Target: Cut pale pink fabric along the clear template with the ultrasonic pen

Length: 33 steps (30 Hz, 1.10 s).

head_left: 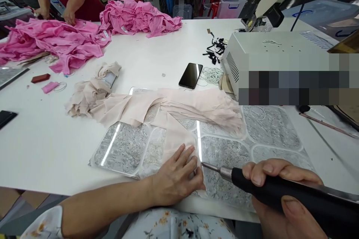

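My left hand (176, 179) lies with its fingers spread, pressing a pale beige fabric piece (177, 136) against a clear-edged, stone-patterned mat (224, 155). In my right hand (295, 214) is a thick black pen-shaped tool (242, 182) with a tapered metal tip. That tip points left, close beside my left fingers and the fabric's right edge; whether it touches the mat I cannot tell. Just beyond, a layered stack of beige fabric pieces (196, 101) stretches across the mat, and its left end runs into a crumpled beige bundle (89, 95).
A vented pale metal box (275, 46) stands at the right. Near it lie a phone (190, 75), coiled cord (211, 75) and black scraps (215, 48). At the far left, another person's hands (68, 15) rest on pink garments (56, 39). A second phone (7, 118) lies at the left edge.
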Available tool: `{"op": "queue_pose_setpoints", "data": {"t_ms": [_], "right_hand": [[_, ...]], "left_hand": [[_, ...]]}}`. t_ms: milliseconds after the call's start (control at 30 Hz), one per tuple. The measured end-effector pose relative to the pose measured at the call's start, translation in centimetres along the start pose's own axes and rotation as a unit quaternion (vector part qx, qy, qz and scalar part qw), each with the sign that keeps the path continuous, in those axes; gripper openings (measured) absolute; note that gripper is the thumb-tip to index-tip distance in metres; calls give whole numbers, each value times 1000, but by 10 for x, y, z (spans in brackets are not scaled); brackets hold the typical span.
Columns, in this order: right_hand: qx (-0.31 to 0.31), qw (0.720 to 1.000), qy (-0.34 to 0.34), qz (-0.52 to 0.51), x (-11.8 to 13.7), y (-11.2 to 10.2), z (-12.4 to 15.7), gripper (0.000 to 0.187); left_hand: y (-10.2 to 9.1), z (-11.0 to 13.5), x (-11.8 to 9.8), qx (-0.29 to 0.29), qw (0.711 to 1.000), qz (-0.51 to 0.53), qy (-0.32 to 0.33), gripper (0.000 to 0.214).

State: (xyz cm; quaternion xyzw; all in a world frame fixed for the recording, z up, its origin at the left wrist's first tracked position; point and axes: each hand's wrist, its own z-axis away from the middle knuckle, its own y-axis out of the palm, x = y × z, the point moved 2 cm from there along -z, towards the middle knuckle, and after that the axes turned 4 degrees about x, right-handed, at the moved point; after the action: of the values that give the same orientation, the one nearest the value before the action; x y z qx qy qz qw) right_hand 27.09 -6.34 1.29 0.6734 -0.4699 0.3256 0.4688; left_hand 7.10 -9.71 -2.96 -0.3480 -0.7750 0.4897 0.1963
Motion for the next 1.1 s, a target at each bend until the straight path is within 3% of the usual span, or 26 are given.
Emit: {"op": "queue_pose_setpoints", "data": {"t_ms": [867, 1100], "right_hand": [[48, 999, -23, -4, -4, 6, -5, 8], [-5, 1000, -9, -17, -7, 6, -7, 14]], "left_hand": [[-1, 0, 1, 2, 1000, 11, -2, 26], [-1, 0, 1, -3, 1000, 6, -2, 27]]}}
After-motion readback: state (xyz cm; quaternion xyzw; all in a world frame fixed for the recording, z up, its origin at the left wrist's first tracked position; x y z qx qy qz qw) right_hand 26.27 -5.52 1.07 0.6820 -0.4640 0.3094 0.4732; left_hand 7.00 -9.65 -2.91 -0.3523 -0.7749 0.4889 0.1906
